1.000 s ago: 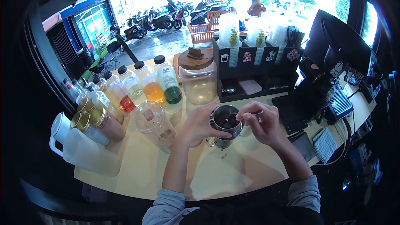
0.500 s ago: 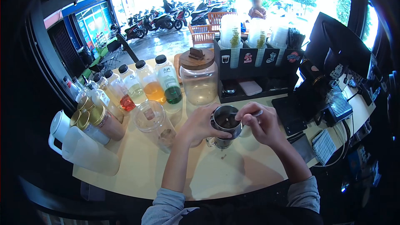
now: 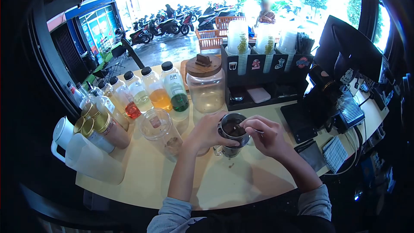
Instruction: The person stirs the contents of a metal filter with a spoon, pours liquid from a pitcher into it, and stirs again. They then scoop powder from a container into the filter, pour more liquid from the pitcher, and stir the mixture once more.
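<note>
My left hand (image 3: 210, 130) wraps round the left side of a round metal cup (image 3: 244, 140), thumb across its front. Dark contents show inside the cup, with a small pale spot in them. Underneath, a clear glass mug (image 3: 218, 150) with a side handle shows in part. My right hand (image 3: 269, 138) pinches the thin metal handle of what looks like a spoon (image 3: 259, 130), its fingers over the cup's right rim. The spoon's lower end is hidden in the cup. To the left, a tall clear plastic jar (image 3: 160, 136) stands open with some brown matter inside.
A large glass jar with a wooden lid (image 3: 206, 84) stands behind my hands. Several bottles of coloured liquid (image 3: 158, 95) line the left, near a white pitcher (image 3: 92, 159). A black cup holder (image 3: 267, 71), a black machine (image 3: 323, 90) and a checked cloth (image 3: 334, 153) are at right.
My right hand has moved slightly down and its fingers have turned inward over the cup with the spoon. My left hand stays round the cup. The view has shifted slightly.
</note>
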A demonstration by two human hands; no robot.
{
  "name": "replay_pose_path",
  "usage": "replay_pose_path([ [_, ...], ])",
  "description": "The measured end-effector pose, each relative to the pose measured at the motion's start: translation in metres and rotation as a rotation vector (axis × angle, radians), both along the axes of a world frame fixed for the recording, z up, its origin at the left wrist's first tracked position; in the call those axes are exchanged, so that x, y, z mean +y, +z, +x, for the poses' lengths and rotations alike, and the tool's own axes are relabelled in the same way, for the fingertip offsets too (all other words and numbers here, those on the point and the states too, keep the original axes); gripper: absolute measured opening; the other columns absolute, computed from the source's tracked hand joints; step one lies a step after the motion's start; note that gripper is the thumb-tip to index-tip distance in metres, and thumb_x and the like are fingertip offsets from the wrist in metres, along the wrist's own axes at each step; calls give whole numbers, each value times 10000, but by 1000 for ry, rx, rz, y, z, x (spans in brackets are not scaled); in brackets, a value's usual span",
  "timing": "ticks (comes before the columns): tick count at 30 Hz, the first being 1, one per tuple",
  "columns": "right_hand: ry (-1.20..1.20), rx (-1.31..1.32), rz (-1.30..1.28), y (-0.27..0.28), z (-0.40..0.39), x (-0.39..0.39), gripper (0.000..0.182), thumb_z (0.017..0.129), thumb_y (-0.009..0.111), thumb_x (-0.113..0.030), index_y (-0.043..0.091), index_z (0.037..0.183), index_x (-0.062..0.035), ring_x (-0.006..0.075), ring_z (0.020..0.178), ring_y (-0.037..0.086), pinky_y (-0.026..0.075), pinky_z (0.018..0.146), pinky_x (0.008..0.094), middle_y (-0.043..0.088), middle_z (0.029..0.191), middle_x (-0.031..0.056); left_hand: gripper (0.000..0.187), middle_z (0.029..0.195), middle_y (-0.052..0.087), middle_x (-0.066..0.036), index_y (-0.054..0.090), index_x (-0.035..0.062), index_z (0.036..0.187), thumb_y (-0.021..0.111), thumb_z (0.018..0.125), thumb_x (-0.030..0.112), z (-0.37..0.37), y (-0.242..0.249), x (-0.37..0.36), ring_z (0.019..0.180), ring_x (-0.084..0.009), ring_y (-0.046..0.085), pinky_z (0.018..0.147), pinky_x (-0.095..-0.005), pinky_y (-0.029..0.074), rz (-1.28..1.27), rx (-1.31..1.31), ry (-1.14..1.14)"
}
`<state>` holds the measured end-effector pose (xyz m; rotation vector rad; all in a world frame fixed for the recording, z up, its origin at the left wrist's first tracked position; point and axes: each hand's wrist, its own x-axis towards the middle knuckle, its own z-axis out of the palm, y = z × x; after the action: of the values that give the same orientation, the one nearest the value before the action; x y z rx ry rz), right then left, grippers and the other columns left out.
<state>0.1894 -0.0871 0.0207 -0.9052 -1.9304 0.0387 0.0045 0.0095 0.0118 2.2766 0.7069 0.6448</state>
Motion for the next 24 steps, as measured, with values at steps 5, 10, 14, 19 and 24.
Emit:
replay_pose_path([
  [5,3,-6,52,3,-1,-2,56,915,575,-66,583,912,-10,234,731,666,532,607,302,658,882,124,685,1044,664,-124,606,48,1123,875,533,270,0,1,-1,994,-282,630,897,-365,483,-10,30,27],
  [10,-32,-13,-66,-2,5,-9,70,921,571,-68,578,907,0,232,749,663,531,619,297,646,872,130,681,1029,667,-125,609,48,1112,874,530,281,0,0,0,984,-286,632,886,-367,485,-13,-16,16],
  [14,-22,20,30,-9,2,-5,86,864,621,-37,575,935,-22,271,692,624,501,592,329,615,860,109,673,1036,664,-128,609,48,1105,873,536,291,0,2,-1,997,-288,626,889,-367,482,0,22,8],
  [19,3,61,-26,-8,6,-8,87,865,623,-50,576,932,-21,263,691,630,502,591,325,619,859,111,672,1047,660,-131,608,49,1104,874,534,286,0,-2,0,1003,-289,623,894,-366,481,-10,0,26],
  [24,12,64,20,-16,8,-2,68,886,604,-59,582,928,-11,237,681,644,516,591,320,634,844,119,697,1052,658,-127,602,49,1126,880,524,266,0,3,-3,1012,-285,620,914,-367,477,-59,-6,7],
])
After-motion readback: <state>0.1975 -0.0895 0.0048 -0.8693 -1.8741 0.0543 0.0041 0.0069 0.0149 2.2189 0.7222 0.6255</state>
